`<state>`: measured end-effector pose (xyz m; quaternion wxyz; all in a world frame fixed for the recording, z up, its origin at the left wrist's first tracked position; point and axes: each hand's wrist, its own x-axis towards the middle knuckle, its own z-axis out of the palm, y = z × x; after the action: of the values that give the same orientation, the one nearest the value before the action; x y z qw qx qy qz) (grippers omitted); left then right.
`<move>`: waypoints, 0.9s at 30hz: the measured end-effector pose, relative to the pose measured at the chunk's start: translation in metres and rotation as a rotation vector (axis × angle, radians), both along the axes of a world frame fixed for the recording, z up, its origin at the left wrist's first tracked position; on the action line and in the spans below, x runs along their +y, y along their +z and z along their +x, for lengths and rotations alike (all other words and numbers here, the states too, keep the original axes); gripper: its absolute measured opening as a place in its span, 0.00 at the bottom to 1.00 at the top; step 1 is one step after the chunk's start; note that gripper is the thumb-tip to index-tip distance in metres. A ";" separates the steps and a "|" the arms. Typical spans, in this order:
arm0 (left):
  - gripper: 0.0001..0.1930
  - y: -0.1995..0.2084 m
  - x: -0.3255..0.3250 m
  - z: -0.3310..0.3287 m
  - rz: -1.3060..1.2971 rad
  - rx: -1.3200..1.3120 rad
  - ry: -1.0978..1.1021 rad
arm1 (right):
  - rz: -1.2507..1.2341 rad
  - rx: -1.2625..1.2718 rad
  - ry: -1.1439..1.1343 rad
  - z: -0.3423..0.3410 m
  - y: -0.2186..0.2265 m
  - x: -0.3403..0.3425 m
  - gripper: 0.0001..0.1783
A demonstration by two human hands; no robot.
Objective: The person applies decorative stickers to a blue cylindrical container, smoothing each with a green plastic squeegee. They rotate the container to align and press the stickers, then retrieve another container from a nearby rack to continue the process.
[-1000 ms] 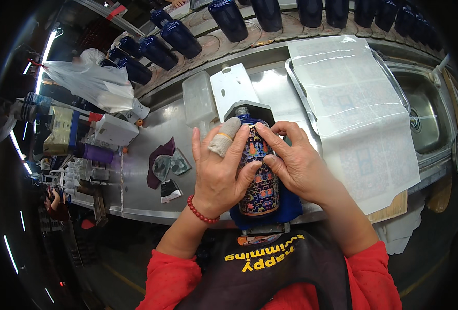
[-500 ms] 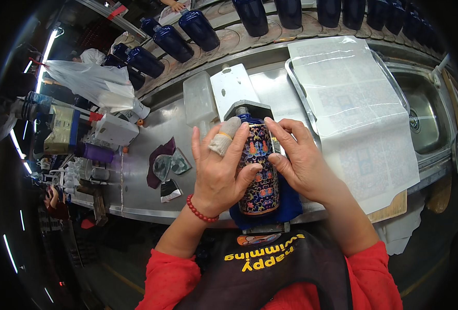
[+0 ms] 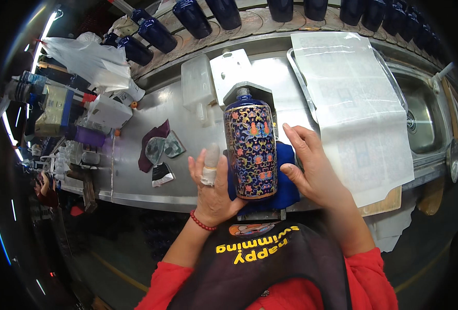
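Note:
In front of me lies a dark blue glass bottle (image 3: 252, 152) wrapped in a colourful floral pattern. Its neck points away from me and rests at a grey angled holder (image 3: 265, 95). Under the lower part is a blue cloth (image 3: 288, 192). My left hand (image 3: 212, 194) is beside the bottle's lower left, fingers spread and thumb near the base; a wrapped cloth with a band covers one finger. Whether that thumb touches the glass I cannot tell. To the right of the bottle, my right hand (image 3: 311, 173) is open, fingers apart, clear of the glass.
Translucent printed sheets (image 3: 353, 119) lie over a tray at right, beside a metal sink (image 3: 417, 113). Left on the steel counter are cloth scraps (image 3: 156, 147). Behind stand a clear plastic box (image 3: 197, 82) and a conveyor with several dark blue bottles (image 3: 192, 18).
Both hands have come off the bottle's upper sides: the left moved down toward its base, the right drew away to the right. The bottles on the conveyor have shifted left.

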<state>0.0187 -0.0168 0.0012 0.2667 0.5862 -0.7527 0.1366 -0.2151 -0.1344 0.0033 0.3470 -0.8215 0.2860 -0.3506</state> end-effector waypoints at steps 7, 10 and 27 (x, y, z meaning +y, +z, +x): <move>0.45 0.013 0.005 0.005 -0.069 -0.192 -0.086 | -0.027 0.010 0.006 -0.003 0.006 0.010 0.39; 0.51 0.008 0.001 0.003 -0.054 -0.085 -0.104 | -0.056 0.028 0.052 0.000 0.011 0.017 0.44; 0.53 0.012 -0.002 0.004 -0.149 0.066 -0.058 | -0.243 0.127 0.020 0.002 -0.004 0.044 0.50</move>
<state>0.0230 -0.0187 0.0132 0.3381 0.5470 -0.7479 0.1649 -0.2130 -0.0900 -0.0005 0.2295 -0.8810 0.2545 -0.3263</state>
